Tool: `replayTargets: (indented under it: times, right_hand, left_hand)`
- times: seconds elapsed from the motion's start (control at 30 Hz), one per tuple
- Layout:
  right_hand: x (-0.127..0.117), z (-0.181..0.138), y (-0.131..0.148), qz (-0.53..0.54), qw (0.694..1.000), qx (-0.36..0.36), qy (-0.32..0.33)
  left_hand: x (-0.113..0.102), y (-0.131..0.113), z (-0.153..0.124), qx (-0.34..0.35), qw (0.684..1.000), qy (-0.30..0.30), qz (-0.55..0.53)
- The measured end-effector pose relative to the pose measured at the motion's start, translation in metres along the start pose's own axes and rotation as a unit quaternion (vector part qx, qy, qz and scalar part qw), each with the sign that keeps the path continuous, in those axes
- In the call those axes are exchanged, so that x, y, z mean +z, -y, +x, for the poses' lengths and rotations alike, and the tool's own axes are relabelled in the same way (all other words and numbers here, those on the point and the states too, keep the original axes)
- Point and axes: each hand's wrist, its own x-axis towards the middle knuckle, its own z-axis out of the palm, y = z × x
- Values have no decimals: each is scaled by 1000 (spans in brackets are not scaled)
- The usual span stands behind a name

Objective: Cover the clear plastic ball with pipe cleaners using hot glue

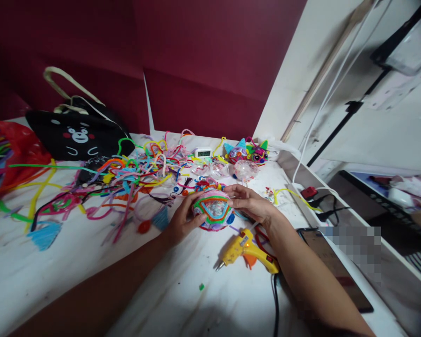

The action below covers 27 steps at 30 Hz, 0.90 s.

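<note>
A clear ball wrapped in coloured pipe cleaners [213, 209] rests on the white table [182, 290]. My left hand [182, 219] cups its left side with curled fingers. My right hand [250, 202] grips its right side, fingers pressed against the top. A yellow glue gun [246, 252] lies on the table just below my right wrist, its nozzle pointing left.
A heap of loose pipe cleaners [126, 178] spreads over the left and back. Behind it lie a black bear-face bag [77, 135], a red plastic bag [14, 150], a small white clock [203, 152], two finished cat-eared balls [247, 152] and clear balls [245, 169]. A phone [333, 267] lies at the right.
</note>
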Motion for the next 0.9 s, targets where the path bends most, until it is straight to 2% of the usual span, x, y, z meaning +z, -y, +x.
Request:
replayTargets:
  times: [0.6,0.9]
  right_hand:
    - [-4,-2,0,-6,1000,5,2]
    - [-4,-4,8,-44,998,7,-46]
  left_hand:
    - [-2,2,-1,-2,1000,-4,8]
    - [-1,-1,-3,-12,1000,1,-5]
